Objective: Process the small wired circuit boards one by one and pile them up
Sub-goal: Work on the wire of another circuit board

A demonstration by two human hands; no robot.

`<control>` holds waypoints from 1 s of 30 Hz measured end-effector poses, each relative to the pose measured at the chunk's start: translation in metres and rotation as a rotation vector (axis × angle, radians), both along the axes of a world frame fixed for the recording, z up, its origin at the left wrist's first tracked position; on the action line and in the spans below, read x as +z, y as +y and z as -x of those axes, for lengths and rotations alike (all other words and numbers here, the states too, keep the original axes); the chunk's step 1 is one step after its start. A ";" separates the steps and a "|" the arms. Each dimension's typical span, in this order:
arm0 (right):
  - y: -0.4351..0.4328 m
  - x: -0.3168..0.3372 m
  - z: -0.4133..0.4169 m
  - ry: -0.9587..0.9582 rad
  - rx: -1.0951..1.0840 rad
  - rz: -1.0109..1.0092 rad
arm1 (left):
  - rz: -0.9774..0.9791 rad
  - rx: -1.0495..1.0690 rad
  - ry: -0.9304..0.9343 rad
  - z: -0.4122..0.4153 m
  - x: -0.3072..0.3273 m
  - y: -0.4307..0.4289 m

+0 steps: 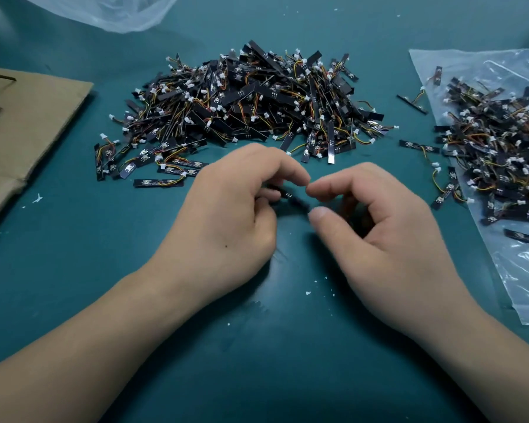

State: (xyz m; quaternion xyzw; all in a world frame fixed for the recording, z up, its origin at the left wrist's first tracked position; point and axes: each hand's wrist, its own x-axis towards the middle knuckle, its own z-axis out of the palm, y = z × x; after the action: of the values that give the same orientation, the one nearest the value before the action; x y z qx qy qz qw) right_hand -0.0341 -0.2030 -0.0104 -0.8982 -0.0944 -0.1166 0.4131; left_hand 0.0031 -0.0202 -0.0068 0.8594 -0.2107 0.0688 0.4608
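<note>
My left hand (232, 215) and my right hand (376, 227) meet over the middle of the green table. Between their fingertips they pinch one small black circuit board (290, 198), blurred and mostly hidden by the fingers. A large heap of black boards with coloured wires and white plugs (251, 102) lies just beyond the hands. A second heap of the same boards (495, 154) sits at the right on a clear plastic bag (526, 285).
A flattened cardboard sheet (28, 123) covers the left side of the table. Another clear plastic bag (110, 10) lies at the far left back. Loose boards (419, 146) lie between the two heaps. Small white scraps (308, 293) dot the mat near my wrists.
</note>
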 end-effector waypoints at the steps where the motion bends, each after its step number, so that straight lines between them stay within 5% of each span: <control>1: 0.000 0.000 -0.001 0.017 0.003 0.063 | 0.046 0.000 0.024 -0.001 -0.001 0.000; 6: 0.005 0.002 -0.001 0.096 0.044 0.366 | 0.240 -0.002 0.146 -0.003 -0.003 0.001; 18: 0.003 0.000 -0.001 0.025 0.012 0.291 | 0.461 -0.145 0.368 -0.005 0.003 0.004; 30: 0.000 -0.004 -0.001 -0.037 -0.061 0.261 | 0.050 -0.009 -0.031 0.005 0.004 -0.001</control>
State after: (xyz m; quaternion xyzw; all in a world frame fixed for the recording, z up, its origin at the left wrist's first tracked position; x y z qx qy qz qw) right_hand -0.0335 -0.2026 -0.0143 -0.9445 -0.0892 -0.1323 0.2871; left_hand -0.0014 -0.0213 -0.0028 0.8455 -0.2200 0.0854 0.4791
